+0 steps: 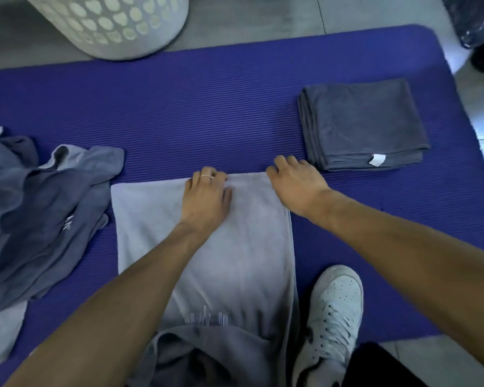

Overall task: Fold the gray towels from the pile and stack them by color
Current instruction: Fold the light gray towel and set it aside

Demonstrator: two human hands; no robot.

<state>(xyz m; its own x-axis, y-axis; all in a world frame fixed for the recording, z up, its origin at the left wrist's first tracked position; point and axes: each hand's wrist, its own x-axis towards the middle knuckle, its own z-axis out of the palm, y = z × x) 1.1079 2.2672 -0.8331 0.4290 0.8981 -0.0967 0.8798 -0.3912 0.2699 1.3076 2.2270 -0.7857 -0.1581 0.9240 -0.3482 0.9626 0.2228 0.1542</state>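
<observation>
Left hand lies flat, fingers relaxed, on the light gray towel, whose near end gets lost under the arms. Right hand curls at its far corner; can't tell if it's actually pinching. Folded dark gray stack sits just beyond it; the pile runs off-frame left.

Pile of gray towels cut off by left frame edge at the mat's left end. Light gray towel: near end bunched, running out of bottom edge; printing on it blurred, unreadable. White basket cropped at top.
</observation>
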